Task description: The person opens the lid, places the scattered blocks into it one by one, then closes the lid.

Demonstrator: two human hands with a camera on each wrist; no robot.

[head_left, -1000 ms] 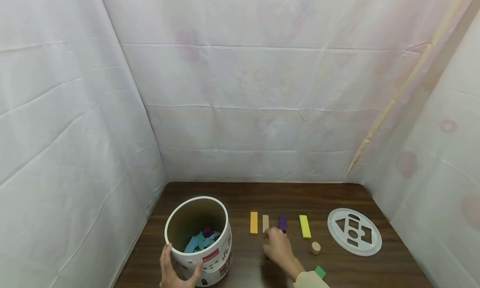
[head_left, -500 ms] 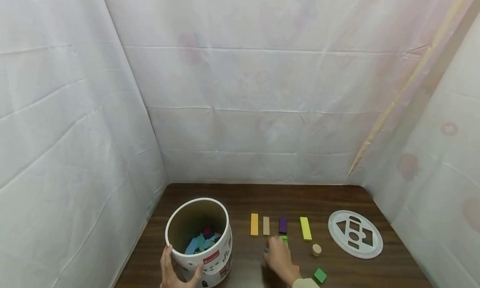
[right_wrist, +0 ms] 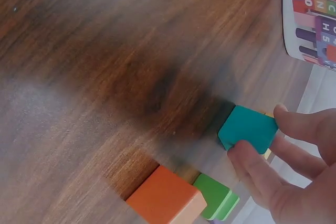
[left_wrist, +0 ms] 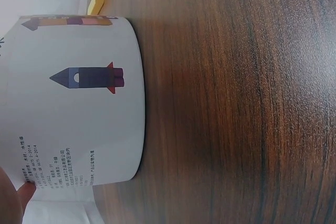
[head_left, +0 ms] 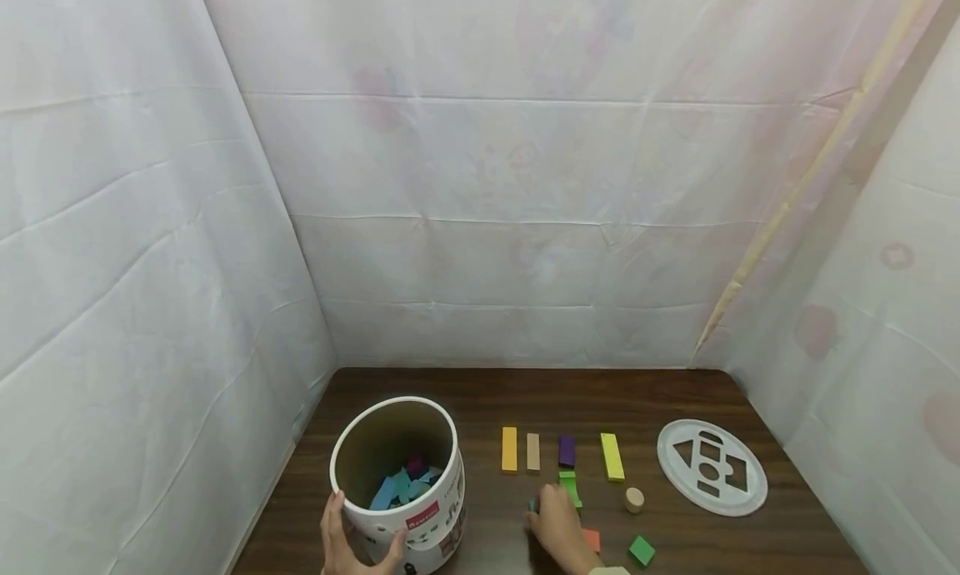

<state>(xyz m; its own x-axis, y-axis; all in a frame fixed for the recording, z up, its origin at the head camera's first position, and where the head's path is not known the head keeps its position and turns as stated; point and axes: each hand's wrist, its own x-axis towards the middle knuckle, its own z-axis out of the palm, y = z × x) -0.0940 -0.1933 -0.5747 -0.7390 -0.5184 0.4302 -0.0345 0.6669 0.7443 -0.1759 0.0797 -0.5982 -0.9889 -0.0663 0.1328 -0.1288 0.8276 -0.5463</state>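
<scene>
The right hand is pinching a teal block, thumb on 1 side and fingers on the other. The block is at or just above the tabletop, right of the bucket; can't tell if it's actually touching down. The left hand is well apart from the right, gripping the white printed bucket with fingers at the left of the rim and the thumb on the front wall. The bucket stands upright, with blue and teal blocks inside.

Handling-wise, I'd guess the teal block is painted wood: light, stiff, hard to break, maybe a bit slick on the faces. Best hold is 2 opposite edges, pretty much like that pinch. The bucket looks light and fairly stiff; rim plus wall seems a decent place to steady it.

Right by the right hand there's an orange block and a green arch block. Farther out, 4 pieces lie in a loose row: orange-yellow plank, tan plank, purple block, yellow plank. Then a wooden cylinder, a green cube, and a white lid with cutouts off to the right.
</scene>
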